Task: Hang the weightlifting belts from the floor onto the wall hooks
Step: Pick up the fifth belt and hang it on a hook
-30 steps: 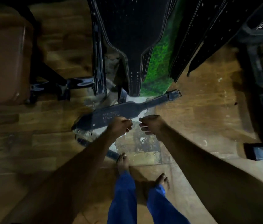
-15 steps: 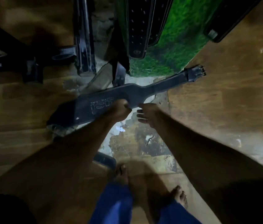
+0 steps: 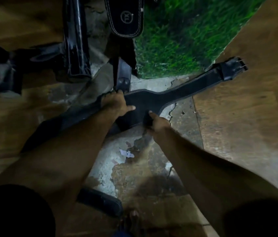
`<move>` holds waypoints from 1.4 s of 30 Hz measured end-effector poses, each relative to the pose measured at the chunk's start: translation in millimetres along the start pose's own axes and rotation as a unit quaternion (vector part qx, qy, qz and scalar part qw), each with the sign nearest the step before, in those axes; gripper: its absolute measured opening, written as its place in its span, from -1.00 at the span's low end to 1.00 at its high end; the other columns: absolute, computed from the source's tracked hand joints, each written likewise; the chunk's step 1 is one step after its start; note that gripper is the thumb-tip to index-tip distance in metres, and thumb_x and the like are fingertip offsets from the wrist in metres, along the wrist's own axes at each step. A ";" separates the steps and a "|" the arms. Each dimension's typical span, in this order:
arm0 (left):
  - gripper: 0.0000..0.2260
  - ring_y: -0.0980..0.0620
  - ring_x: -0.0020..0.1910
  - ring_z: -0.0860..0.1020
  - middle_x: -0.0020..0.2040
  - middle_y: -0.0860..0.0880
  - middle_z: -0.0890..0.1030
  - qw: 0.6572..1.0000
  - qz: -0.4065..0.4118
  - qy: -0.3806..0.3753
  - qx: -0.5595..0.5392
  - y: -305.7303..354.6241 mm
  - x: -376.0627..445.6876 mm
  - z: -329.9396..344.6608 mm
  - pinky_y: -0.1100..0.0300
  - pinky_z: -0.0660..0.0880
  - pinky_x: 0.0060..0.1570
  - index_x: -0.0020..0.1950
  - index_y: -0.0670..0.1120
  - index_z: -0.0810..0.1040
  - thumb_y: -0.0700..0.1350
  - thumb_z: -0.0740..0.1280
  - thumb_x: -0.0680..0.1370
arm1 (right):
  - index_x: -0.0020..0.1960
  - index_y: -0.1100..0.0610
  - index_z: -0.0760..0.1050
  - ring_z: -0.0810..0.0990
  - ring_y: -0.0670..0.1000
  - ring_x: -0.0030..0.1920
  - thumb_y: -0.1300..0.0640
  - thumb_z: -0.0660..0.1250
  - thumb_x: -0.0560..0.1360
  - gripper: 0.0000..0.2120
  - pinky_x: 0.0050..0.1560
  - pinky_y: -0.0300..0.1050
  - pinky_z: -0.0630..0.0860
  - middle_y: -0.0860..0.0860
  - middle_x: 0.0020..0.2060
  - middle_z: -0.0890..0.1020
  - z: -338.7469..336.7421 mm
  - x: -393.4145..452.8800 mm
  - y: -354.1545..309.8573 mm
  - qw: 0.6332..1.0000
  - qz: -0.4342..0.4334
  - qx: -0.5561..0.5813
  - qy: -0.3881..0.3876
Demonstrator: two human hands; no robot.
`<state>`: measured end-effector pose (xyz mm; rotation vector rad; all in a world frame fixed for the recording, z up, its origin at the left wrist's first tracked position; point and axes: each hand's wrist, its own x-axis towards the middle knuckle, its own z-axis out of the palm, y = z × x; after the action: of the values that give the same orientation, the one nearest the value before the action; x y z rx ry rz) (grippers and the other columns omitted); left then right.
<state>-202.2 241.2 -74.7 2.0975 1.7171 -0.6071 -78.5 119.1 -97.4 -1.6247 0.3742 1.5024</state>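
Left hand (image 3: 115, 104) grips the far edge of a wide black leather weightlifting belt (image 3: 153, 104) lying on the cracked concrete floor (image 3: 134, 168); right hand (image 3: 157, 123) pinches its near edge. Buckle end (image 3: 233, 67) points toward 2 o'clock; a second black stitched belt (image 3: 126, 16) hangs at 12 o'clock.

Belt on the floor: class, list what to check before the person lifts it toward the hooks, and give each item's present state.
1. Left hand grips the belt at its wide middle: ok.
2. Right hand grips the near edge: ok.
3. Buckle end lies free on the floor: ok.
4. Belt's other end, hidden under the left arm: cannot tell.
5. Free hook on the wall: cannot tell, none in view.
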 end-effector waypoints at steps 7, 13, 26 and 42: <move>-0.05 -0.22 0.29 0.49 0.35 -0.18 0.49 0.996 0.040 0.005 -0.081 13.4 -69.9 -80.1 0.00 0.49 0.16 0.38 -0.10 0.45 0.49 0.46 0.20 | 0.07 0.10 0.50 0.68 0.16 -0.01 -0.08 0.44 0.54 -0.72 -0.13 0.11 0.67 0.12 0.07 0.65 -13.6 -88.4 -12.6 0.995 -0.058 0.074 0.020; -0.30 -0.21 0.06 0.59 0.11 -0.13 0.61 0.985 0.023 0.079 -0.153 48.6 -179.7 -187.8 0.04 0.52 -0.10 0.17 -0.08 0.52 0.48 0.34 0.35 | 0.18 0.08 0.54 0.70 0.19 0.06 -0.17 0.44 0.52 -0.61 -0.11 0.11 0.70 0.11 0.11 0.69 -38.4 -220.8 -75.0 0.991 -0.104 0.079 0.011; -0.61 -0.02 -0.22 0.59 -0.24 -0.04 0.63 0.893 0.015 0.112 -0.435 109.8 -437.2 -469.1 0.18 0.37 -0.31 -0.15 -0.11 0.61 0.24 0.42 0.48 | -0.13 0.12 0.59 0.57 -0.04 -0.39 -0.13 0.41 0.55 -0.69 -0.37 -0.20 0.47 -0.02 -0.33 0.60 -74.6 -579.1 -232.6 0.968 -0.241 -0.044 -0.057; -0.76 0.01 -0.16 0.62 -0.17 -0.06 0.66 0.688 0.138 0.280 -0.655 133.7 -709.3 -723.7 0.09 0.56 -0.13 -0.23 -0.04 0.58 0.04 0.40 0.58 | 0.24 0.33 0.59 0.73 0.16 0.00 0.08 0.38 0.59 -0.64 0.00 -0.01 0.69 0.24 0.08 0.72 -86.9 -961.1 -410.5 0.861 -0.397 -0.137 -0.287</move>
<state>-118.7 13.4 918.2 1.3146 1.2416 1.1850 55.4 -22.9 933.0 -1.1930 -0.7923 1.3036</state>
